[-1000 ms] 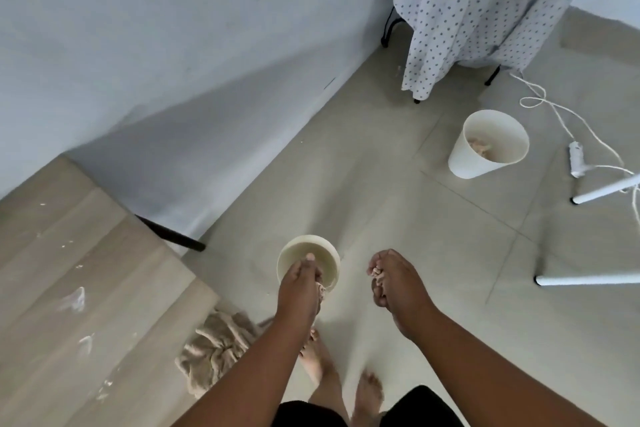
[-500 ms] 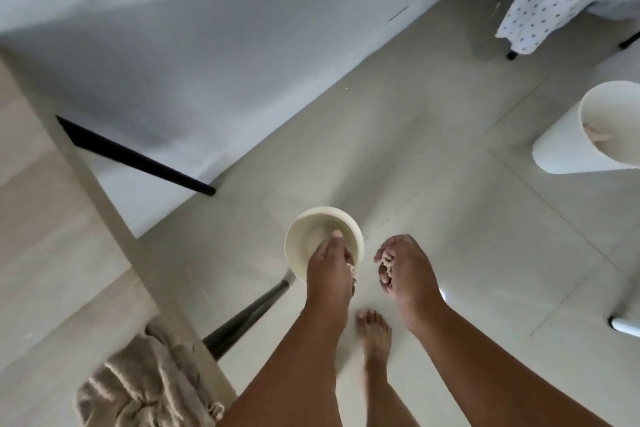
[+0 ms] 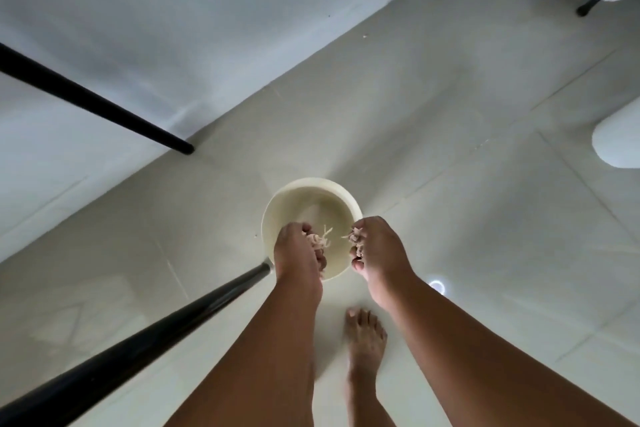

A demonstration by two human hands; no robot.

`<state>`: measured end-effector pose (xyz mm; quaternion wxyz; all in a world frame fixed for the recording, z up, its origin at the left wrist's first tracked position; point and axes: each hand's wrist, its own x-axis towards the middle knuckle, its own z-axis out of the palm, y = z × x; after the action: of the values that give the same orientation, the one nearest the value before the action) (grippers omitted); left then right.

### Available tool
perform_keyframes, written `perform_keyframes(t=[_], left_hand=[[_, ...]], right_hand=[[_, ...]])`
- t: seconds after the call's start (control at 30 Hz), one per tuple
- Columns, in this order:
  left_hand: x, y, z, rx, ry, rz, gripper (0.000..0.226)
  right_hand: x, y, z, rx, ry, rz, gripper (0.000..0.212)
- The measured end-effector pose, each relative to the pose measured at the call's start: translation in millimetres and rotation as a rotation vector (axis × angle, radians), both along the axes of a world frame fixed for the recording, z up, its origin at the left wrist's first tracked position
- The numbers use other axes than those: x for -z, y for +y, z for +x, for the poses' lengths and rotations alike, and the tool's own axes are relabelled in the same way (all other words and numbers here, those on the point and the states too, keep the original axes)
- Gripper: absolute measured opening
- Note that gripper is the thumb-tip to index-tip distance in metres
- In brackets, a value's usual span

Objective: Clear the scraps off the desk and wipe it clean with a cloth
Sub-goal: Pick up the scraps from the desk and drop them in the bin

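Over the bin (image 3: pixel 308 188), left hand (image 3: pixel 298 253) and right hand (image 3: pixel 379 251) pinch scraps (image 3: pixel 320 240).

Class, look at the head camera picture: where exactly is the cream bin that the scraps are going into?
The cream bin stands on the floor at centre frame, directly under the left hand and right hand, beside the foot of the black desk leg.
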<state>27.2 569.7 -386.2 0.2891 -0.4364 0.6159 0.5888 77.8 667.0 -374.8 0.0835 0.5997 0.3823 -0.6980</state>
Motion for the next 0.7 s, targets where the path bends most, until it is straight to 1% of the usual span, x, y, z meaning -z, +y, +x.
perform_keyframes(t=[0.1,0.3,0.43,0.5,0.57,0.63,0.7], left_hand=[[25.1,-10.5,5.4,-0.058,-0.005,0.032,0.015],[51.3,-24.5,7.3,-0.092,0.002,0.004,0.026],[57.3,-24.7,0.7,-0.032,0.023,-0.016,0.043],[59.4,-24.2,-1.3,-0.001,0.045,-0.017,0.044],[61.4,-23.4,-2.7,0.000,0.066,-0.026,0.046],[64.6,-23.7,-2.8,-0.002,0.072,-0.034,0.060],[66.4,-25.4,-2.4,0.018,0.077,-0.061,0.066]], right_hand=[[26.7,-4.2,-0.6,-0.042,-0.023,0.019,0.023],[62.0,-15.9,0.4,-0.086,-0.012,0.074,0.013],[72.2,-17.6,0.6,-0.064,-0.007,0.063,0.015],[74.0,-16.4,-0.6,-0.066,0.018,0.050,0.015],[75.9,-14.8,-1.8,-0.071,0.040,0.041,0.019],[76.8,-13.0,-3.5,-0.065,0.046,0.032,0.027],[77.3,-11.8,-4.5,-0.077,0.032,0.037,0.034]])
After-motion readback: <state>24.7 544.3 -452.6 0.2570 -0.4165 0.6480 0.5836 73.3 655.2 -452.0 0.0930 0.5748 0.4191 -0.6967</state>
